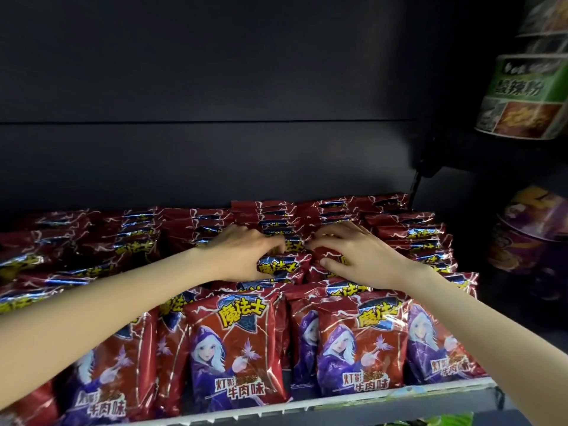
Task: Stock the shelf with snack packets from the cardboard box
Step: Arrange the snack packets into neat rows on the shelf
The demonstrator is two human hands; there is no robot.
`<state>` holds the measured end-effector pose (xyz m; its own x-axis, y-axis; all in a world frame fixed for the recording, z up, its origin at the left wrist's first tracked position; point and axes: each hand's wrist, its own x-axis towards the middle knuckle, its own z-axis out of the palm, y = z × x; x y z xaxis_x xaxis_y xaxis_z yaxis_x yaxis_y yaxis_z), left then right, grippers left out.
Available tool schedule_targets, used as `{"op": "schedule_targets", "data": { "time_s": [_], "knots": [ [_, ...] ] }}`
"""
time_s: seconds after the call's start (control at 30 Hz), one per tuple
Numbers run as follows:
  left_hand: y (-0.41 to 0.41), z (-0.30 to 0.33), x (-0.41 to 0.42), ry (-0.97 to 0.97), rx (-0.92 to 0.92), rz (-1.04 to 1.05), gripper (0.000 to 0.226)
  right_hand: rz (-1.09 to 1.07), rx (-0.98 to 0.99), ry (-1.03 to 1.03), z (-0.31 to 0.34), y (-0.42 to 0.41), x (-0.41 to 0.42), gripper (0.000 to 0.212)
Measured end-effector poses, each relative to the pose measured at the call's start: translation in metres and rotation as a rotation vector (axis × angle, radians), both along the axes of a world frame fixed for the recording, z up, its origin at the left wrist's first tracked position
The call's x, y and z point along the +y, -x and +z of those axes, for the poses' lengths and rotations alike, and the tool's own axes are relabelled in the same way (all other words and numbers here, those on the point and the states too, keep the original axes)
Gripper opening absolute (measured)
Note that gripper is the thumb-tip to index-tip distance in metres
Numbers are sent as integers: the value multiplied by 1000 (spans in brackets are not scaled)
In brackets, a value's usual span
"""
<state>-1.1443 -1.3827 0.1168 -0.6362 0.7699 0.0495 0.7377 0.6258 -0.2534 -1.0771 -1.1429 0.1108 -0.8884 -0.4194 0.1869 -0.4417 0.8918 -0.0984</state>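
Packet — between left hand | right hand — both gripping

A single head-worn view is given, aimed forward and slightly down from close range at the shelf; its dark back panel is seen far behind.

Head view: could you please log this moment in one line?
left hand: on red packets | right hand: on same packets | shelf: rows full

Both arms reach forward, left hand and right hand curled, close together.
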Motion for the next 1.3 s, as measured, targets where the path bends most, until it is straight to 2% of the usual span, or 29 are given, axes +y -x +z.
{"op": "schedule_targets", "data": {
  "time_s": [0.17,0.43,0.67,0.83,0.93,1.0,1.13,1.3],
  "knots": [
    [-6,-6,2,-97,58,52,51,-27,-1,12,0,-6,0,40],
    [-11,-5,0,-140,61,80,50,-54,-4,26,5,-9,-3,40],
    [-11,-4,3,-127,122,80,60,-62,-16,24,7,-11,-5,40],
    [-11,-5,1,-149,100,84,60,-70,2,36,7,-12,-5,39],
    [-11,-2,-5,-233,22,80,54,-66,27,63,9,-13,-4,37],
    [-13,4,-12,-338,-53,69,47,-41,59,123,12,-13,-6,33],
    [-22,22,-35,-517,-55,9,33,85,146,223,20,-9,-16,26],
    [-39,36,-91,-509,-59,24,37,219,171,235,24,0,-46,24]
  ]
}}
